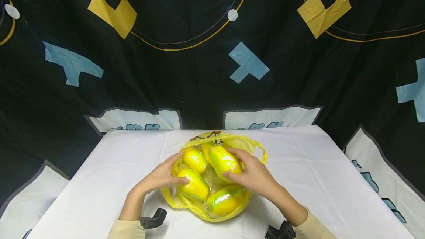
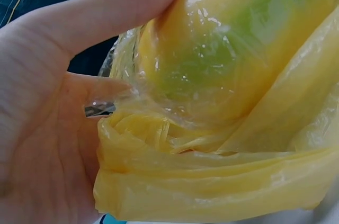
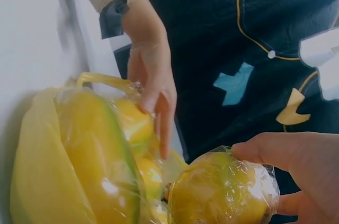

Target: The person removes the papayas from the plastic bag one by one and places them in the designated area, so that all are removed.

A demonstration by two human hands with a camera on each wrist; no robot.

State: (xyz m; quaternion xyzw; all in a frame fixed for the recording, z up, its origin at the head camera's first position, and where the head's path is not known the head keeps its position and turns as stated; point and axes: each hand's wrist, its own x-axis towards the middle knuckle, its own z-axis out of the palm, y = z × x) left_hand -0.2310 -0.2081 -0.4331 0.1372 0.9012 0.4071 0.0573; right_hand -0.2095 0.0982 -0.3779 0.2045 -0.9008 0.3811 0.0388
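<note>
Got a thin yellow plastic bag (image 1: 249, 143) between the left hand (image 1: 161, 176) and the right hand (image 1: 250, 172), with at least five yellow-green fruits in clear wrap inside.

Right side first: thumb and fingers around the held fruit (image 1: 225, 159), about as far apart as the fruit is wide. Definitely got hold of that one, up at the top of the pile.

Over on the left: spread pretty wide, fingers fairly straight at the bag's edge, thumb tip on the lower-left fruit (image 1: 196, 189). Can't see any curl around it, so calling it a touch, not a grip.

Just beside the left fingertips, the upper-left fruit (image 1: 194, 159). Nearer the wearer than the right thumb, the front fruit (image 1: 227, 200), lying in the bag. Just right of the right fingers, a loop handle (image 1: 264, 154).

Under both hands, a white tablecloth (image 1: 308, 172), a bit creased. Well beyond the fingertips, a black backdrop (image 1: 199, 91) with yellow and blue patches. Back from the hands, dark wrist devices (image 1: 153, 220) and beige sleeves (image 1: 313, 228).
</note>
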